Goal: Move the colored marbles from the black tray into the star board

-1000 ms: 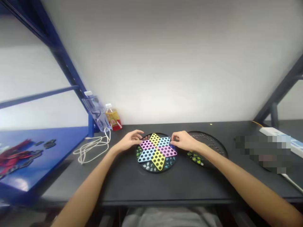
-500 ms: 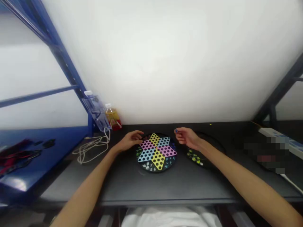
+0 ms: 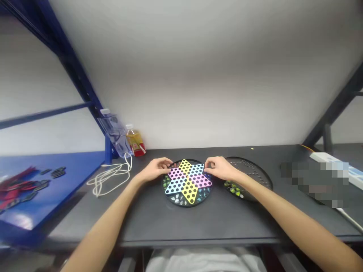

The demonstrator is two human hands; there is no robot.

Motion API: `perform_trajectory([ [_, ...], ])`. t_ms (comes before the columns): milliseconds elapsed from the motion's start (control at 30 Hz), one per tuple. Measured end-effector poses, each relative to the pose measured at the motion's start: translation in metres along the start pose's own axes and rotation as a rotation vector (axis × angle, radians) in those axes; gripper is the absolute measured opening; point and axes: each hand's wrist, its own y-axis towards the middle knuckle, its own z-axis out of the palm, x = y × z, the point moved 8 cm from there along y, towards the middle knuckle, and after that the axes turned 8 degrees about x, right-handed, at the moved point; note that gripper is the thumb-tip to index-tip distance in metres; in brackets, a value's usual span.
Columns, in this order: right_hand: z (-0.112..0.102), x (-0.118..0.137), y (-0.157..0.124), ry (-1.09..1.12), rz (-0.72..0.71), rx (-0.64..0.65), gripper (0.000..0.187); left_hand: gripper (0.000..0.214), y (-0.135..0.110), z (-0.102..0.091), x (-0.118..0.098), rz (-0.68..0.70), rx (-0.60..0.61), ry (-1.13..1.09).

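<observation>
One star board [image 3: 187,182] mid-table [image 3: 184,226], small pieces [image 3: 177,198] round star; one tray [image 3: 256,174], yellow-green bits [image 3: 233,189] inside. Left hand [image 3: 154,169] loosely open at rim, right hand [image 3: 221,168] opposite, can't tell if gripping. Two bottles [image 3: 136,142].

from where i sit, the star board [image 3: 189,192] looks like smooth printed plastic, its pastel star more matt than glossy. the small pieces [image 3: 179,199] around its star catch light like glass, and so do the yellow-green ones [image 3: 234,189] in the black tray [image 3: 253,174], which i take for plastic. i see a dark tabletop [image 3: 170,226] with a smooth, faintly satin finish, while the blue surface [image 3: 65,185] is glossy enough to throw a bright glare. the blue frame [image 3: 85,81] reads to me as painted metal, the bottles [image 3: 136,142] as clear plastic.
</observation>
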Motion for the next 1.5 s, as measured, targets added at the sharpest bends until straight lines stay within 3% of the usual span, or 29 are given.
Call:
perform_trajectory([
  [100,0.006,0.006,-0.002,-0.161,-0.002,0.07,0.015,0.046,0.0,0.0,0.0,-0.006,-0.005,0.007],
  [233,0.008,0.002,0.0,-0.104,0.016,0.058,0.014,0.046,0.0,-0.001,0.0,-0.001,-0.012,0.003],
  [333,0.004,-0.012,0.002,0.278,0.093,0.006,0.019,0.046,-0.001,-0.001,0.0,0.003,-0.004,-0.006],
  [467,0.012,-0.018,0.002,1.017,0.145,0.091,0.028,0.046,-0.001,-0.001,0.0,0.004,-0.01,-0.007],
  [533,0.014,-0.014,0.001,1.136,0.124,0.124,0.034,0.046,-0.001,0.0,0.0,0.008,0.0,-0.013],
  [600,0.013,-0.014,0.0,1.025,0.128,0.07,0.04,0.046,-0.001,0.0,0.001,0.01,0.008,-0.013],
  [700,0.003,-0.01,-0.002,0.558,0.086,-0.049,0.042,0.046,0.0,-0.001,0.002,0.005,0.0,-0.004],
  [833,0.004,0.006,-0.004,0.036,-0.004,-0.008,0.031,0.047,-0.001,0.001,-0.001,0.003,0.012,-0.002],
  [1033,0.017,0.011,-0.005,-0.123,-0.02,0.179,0.019,0.046,-0.002,0.001,-0.002,0.006,0.018,-0.002],
  [1167,0.018,0.012,-0.004,-0.085,-0.039,0.175,0.016,0.046,-0.001,0.0,-0.001,-0.003,0.019,0.014],
  [1267,0.012,0.001,-0.004,0.116,0.011,0.124,0.016,0.047,-0.001,0.0,-0.001,0.002,0.017,0.022],
  [1400,0.007,-0.023,-0.007,0.76,0.092,0.131,0.026,0.045,-0.001,0.0,0.0,0.017,0.015,0.038],
  [1500,-0.004,-0.035,-0.007,1.169,0.064,0.068,0.027,0.044,0.0,0.001,0.0,0.017,0.008,0.056],
])
